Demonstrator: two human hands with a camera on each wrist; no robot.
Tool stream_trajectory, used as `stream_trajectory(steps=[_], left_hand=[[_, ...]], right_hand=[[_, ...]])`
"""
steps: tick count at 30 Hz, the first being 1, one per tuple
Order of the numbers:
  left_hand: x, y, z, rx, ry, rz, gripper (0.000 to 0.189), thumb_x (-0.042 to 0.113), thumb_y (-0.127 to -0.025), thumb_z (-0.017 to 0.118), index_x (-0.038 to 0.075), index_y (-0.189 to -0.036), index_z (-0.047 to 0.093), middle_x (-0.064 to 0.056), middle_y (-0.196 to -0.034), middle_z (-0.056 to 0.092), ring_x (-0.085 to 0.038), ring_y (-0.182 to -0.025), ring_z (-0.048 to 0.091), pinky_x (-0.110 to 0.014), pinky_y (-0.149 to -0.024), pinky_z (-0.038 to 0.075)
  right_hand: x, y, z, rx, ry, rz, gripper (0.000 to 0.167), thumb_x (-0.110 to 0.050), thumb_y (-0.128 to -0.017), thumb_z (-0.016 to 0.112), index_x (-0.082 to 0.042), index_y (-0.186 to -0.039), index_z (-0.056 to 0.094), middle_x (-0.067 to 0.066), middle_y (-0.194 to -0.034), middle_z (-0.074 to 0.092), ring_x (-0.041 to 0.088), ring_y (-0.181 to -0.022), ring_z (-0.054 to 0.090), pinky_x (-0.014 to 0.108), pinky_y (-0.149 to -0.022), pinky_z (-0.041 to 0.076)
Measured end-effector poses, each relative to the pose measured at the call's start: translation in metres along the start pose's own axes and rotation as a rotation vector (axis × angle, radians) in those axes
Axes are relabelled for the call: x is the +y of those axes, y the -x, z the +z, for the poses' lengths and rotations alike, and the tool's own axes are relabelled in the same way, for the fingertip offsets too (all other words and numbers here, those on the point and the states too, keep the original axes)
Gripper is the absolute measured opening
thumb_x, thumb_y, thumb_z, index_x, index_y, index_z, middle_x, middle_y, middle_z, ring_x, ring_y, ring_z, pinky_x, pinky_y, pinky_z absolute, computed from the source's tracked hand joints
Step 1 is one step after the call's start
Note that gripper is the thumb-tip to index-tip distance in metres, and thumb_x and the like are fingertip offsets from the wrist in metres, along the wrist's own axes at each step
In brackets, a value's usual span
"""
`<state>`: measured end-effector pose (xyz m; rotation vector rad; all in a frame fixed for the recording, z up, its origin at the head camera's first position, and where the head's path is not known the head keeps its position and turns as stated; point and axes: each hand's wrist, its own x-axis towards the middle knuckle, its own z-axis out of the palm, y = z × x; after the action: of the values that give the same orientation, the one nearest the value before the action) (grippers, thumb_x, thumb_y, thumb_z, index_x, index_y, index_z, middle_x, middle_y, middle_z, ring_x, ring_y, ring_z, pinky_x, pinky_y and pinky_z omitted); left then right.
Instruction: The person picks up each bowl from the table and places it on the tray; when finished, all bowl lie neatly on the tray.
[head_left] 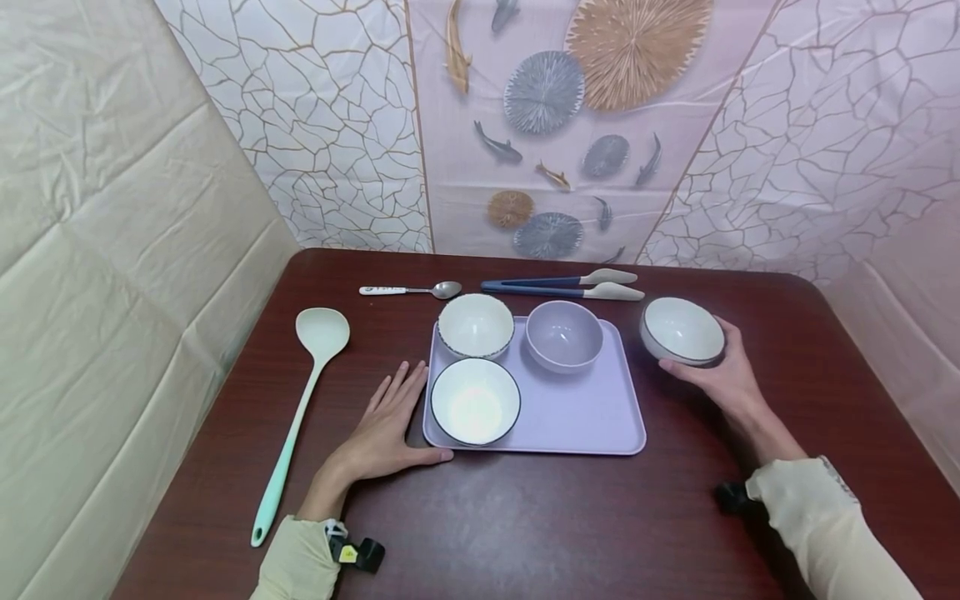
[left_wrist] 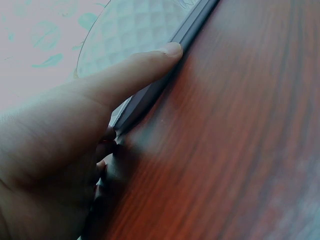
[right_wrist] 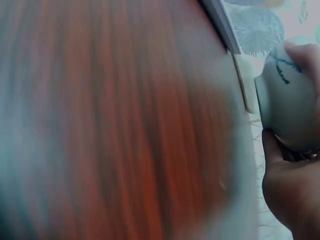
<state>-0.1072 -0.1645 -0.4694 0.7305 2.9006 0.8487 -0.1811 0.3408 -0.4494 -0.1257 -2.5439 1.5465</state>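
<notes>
My right hand (head_left: pixel 727 375) grips a white bowl (head_left: pixel 682 332) with a dark rim, to the right of the tray. In the right wrist view, a dark blue pattern shows on the side of that bowl (right_wrist: pixel 287 100). My left hand (head_left: pixel 386 429) lies at the left end of the lilac tray (head_left: pixel 577 421), fingers spread, its thumb along the near left corner. On the tray stand a white bowl with a dark rim (head_left: pixel 476 402), a white bowl with a patterned rim (head_left: pixel 476 325) behind it, and a lilac bowl (head_left: pixel 564 336) at the back right.
Behind the tray lie a small spoon (head_left: pixel 446 290) with a white handle and blue-handled tongs (head_left: pixel 532 287). A long ladle (head_left: pixel 322 329) with a mint green handle lies at the left of the dark wooden table (head_left: pixel 525 517). Patterned cloth walls (head_left: pixel 352 125) stand around the table.
</notes>
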Motion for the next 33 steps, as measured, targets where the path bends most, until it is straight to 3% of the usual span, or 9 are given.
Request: stream_trajectory(steps=[10, 18, 24, 33], left_hand=[[0.0, 0.002, -0.001, 0.029, 0.009, 0.013, 0.122, 0.068, -0.071, 0.075, 0.003, -0.156, 0.016, -0.013, -0.161, 0.016, -0.032, -0.148, 0.006, -0.051, -0.117, 0.007], [0.0, 0.001, 0.0, 0.003, -0.006, 0.005, 0.122, 0.071, -0.072, 0.071, 0.003, -0.156, 0.015, -0.012, -0.162, 0.014, -0.032, -0.148, 0.005, -0.05, -0.117, 0.006], [0.002, 0.001, -0.001, -0.002, -0.007, 0.007, 0.122, 0.072, -0.073, 0.071, 0.003, -0.156, 0.015, -0.012, -0.162, 0.015, -0.032, -0.148, 0.005, -0.05, -0.117, 0.006], [0.003, 0.001, -0.002, 0.0, 0.001, 0.007, 0.121, 0.07, -0.073, 0.072, 0.003, -0.156, 0.015, -0.012, -0.162, 0.015, -0.032, -0.148, 0.005, -0.05, -0.117, 0.005]], right_hand=[[-0.027, 0.006, -0.011, -0.007, 0.046, -0.042, 0.105, -0.014, -0.073, 0.089, -0.009, -0.152, 0.02, 0.014, -0.144, 0.036, 0.02, -0.124, 0.039, 0.018, -0.098, 0.032], [-0.049, 0.023, -0.015, -0.038, 0.066, -0.058, 0.106, -0.012, -0.073, 0.088, -0.01, -0.153, 0.019, 0.014, -0.144, 0.035, 0.02, -0.122, 0.039, 0.014, -0.094, 0.033], [-0.059, 0.043, -0.013, -0.105, 0.039, -0.093, 0.104, -0.004, -0.071, 0.088, -0.013, -0.152, 0.023, 0.01, -0.141, 0.037, 0.014, -0.118, 0.041, 0.008, -0.088, 0.035], [-0.07, 0.076, 0.01, -0.237, -0.035, -0.17, 0.107, 0.003, -0.062, 0.09, -0.012, -0.148, 0.028, 0.008, -0.137, 0.042, 0.012, -0.116, 0.045, 0.011, -0.091, 0.037]])
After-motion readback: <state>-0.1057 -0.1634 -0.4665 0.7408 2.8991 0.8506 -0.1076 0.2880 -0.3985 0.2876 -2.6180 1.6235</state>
